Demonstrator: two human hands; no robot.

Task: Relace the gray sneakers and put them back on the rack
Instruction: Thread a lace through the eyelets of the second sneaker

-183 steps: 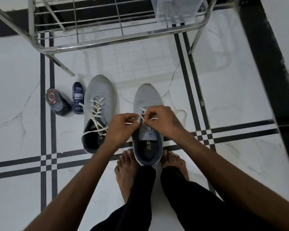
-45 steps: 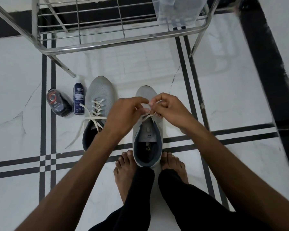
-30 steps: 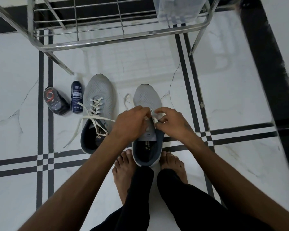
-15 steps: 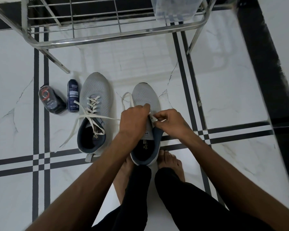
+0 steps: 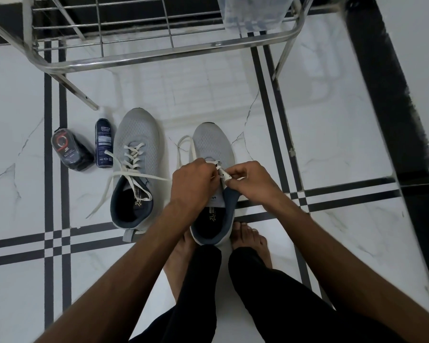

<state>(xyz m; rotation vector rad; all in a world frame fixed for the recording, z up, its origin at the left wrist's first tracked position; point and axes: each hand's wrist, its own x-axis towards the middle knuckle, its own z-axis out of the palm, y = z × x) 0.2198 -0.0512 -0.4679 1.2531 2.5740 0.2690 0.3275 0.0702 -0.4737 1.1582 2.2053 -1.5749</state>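
Looking down from the head view, we see the right sneaker (image 5: 212,144) standing on the white tiled floor (image 5: 332,132), its heel between our two bare feet (image 5: 252,240) and its toe pointing toward the rack (image 5: 159,53). Both hands meet over the eyelet area of this sneaker. Our left hand (image 5: 192,180) is curled, knuckles up, gripping the white lace (image 5: 185,148), which loops out past the sneaker's left side onto the floor. Our right hand (image 5: 252,183) pinches the lace end between thumb and fingertips, touching the left hand directly above the tongue. Both forearms extend forward and converge from the lower corners of the view. The left sneaker (image 5: 135,169) stands just beside the first, to its left and apart from both hands; its lace is threaded through the eyelets with loose ends trailing across the floor. Printed marks show on both insoles, but we cannot read them. A dark blue spray bottle (image 5: 104,146) lies just beside the left sneaker; its label text is too small to read with certainty. A dark packet with a red ring (image 5: 70,152) lies near the bottle. A clear container (image 5: 255,11) sits on the rack shelf.
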